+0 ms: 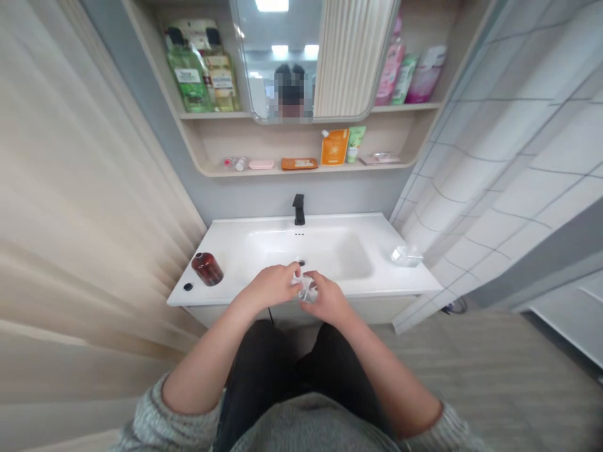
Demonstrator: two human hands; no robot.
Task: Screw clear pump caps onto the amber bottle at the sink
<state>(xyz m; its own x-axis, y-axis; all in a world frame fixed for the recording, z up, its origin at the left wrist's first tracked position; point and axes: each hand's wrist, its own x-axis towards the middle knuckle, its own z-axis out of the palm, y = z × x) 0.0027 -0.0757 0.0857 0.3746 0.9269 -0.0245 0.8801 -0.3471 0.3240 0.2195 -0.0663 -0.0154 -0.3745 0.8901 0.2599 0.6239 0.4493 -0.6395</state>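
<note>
Over the front rim of the white sink (330, 235), my two hands meet around a small clear container (308, 290). My right hand (327, 301) wraps its fingers round the container's right side. On the other side, my left hand (277, 284) is closed with thumb and fingertips pinched at its upper left edge, where something whitish shows. The container's exact kind is too small to make out. An amber-brown bottle (208, 269) without a cap stands on the left of the counter, with a small black cap (188, 287) lying near it.
A black faucet (299, 209) rises behind the basin. On the counter's right sits a clear object (406, 256). Above, a shelf (264, 172) holds an orange pouch (334, 147), a green tube (355, 144) and small items. Mouthwash-like bottles (191, 78) flank the mirror (277, 56). A curtain (85, 188) hangs left.
</note>
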